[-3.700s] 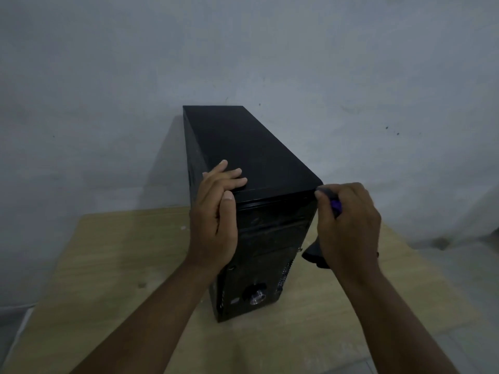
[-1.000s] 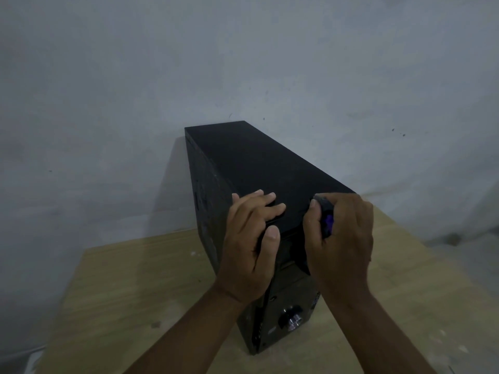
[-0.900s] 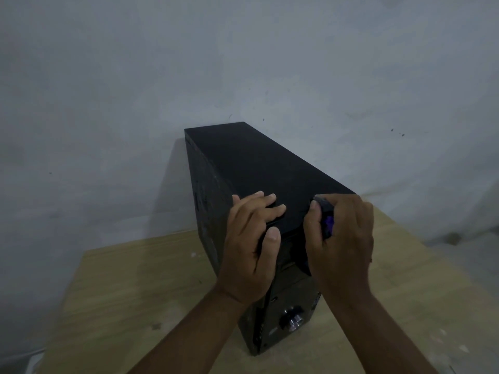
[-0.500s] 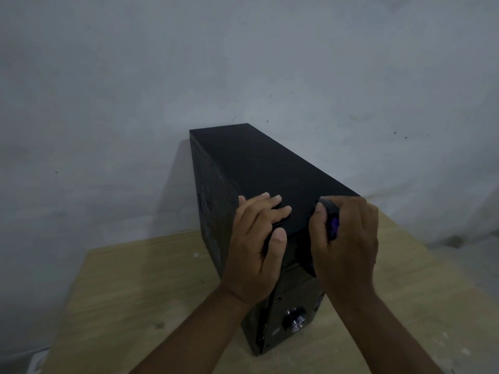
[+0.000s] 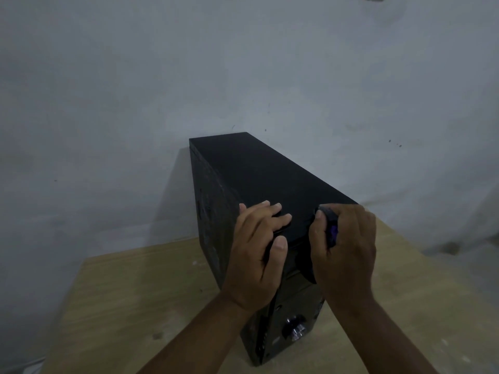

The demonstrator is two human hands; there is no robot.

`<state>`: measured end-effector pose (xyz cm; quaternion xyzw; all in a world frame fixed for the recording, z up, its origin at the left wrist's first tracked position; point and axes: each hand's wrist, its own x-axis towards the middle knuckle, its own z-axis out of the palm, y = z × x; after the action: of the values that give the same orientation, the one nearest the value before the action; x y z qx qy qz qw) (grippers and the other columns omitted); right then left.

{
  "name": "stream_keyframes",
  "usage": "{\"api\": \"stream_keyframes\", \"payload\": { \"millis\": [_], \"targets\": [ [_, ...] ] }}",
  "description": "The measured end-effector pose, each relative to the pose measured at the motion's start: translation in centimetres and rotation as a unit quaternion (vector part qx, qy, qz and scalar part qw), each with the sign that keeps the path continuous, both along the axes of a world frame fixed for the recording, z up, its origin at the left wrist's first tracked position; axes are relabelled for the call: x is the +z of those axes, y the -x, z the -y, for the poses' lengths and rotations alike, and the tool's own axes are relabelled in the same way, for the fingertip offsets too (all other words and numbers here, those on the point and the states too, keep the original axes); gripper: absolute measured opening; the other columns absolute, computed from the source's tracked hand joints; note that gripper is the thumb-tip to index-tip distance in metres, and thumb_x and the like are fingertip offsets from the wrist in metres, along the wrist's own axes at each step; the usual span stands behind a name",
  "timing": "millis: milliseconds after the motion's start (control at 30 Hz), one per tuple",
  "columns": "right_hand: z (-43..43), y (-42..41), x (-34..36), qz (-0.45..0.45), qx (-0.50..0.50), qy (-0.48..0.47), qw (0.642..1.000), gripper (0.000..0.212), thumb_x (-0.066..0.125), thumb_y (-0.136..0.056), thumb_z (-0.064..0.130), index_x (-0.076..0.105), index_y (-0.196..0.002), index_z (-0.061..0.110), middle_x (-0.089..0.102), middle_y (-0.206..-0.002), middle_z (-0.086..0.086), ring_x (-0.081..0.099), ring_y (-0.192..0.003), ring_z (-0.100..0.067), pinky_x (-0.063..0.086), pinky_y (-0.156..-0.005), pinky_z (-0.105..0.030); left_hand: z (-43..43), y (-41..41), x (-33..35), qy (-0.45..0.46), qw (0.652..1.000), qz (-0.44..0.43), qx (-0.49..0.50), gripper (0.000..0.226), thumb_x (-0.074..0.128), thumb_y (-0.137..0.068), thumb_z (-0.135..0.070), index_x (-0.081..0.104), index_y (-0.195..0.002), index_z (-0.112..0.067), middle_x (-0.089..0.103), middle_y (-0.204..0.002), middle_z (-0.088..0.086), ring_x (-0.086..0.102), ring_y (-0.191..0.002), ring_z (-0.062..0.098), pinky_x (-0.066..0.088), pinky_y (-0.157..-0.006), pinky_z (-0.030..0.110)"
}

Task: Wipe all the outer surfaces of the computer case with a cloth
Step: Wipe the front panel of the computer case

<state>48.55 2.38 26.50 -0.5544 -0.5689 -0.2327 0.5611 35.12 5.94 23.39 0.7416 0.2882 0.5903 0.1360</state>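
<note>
Black computer case stands upright on the wooden worktop, its rear end close to the grey wall and its front panel facing the camera. A shiny round knob shows low on that panel.

Left hand: fingers hooked over the top front edge and lying on the top surface, thumb pressed down against the front panel. It clasps the case at that edge.

Right hand: fingers curled tightly round a dark cloth with a purple patch, held at the right end of the top front edge. A dark fold of the cloth hangs below the hand against the front panel. The two hands are near each other but apart.
</note>
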Motion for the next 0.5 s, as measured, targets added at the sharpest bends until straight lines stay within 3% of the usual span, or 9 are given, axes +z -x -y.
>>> {"api": "stream_keyframes", "payload": {
  "millis": [267,500],
  "targets": [
    [0.09,-0.03,0.06,-0.002,-0.003,0.016,1.000,0.018,0.051,-0.094,0.019,0.060,-0.096,0.004,0.057,-0.089,-0.008,0.037,-0.088,-0.007,0.029,-0.074,-0.017,0.17,-0.03,0.12,0.001,1.000,-0.001,0.004,0.038,0.038,-0.099,-0.025,0.068,-0.118,-0.010,0.061,-0.129,0.001,0.044,-0.136,0.014,0.020,-0.121,0.053],
    [0.04,-0.14,-0.10,-0.006,0.010,0.017,1.000,0.012,0.052,-0.094,0.017,0.059,-0.096,0.007,0.056,-0.090,-0.005,0.037,-0.087,-0.009,0.030,-0.074,-0.019,0.23,0.01,0.19,0.003,1.000,-0.002,0.009,0.038,0.037,-0.100,-0.025,0.068,-0.118,-0.011,0.061,-0.129,0.001,0.045,-0.136,0.014,0.019,-0.123,0.049]
  ]
}}
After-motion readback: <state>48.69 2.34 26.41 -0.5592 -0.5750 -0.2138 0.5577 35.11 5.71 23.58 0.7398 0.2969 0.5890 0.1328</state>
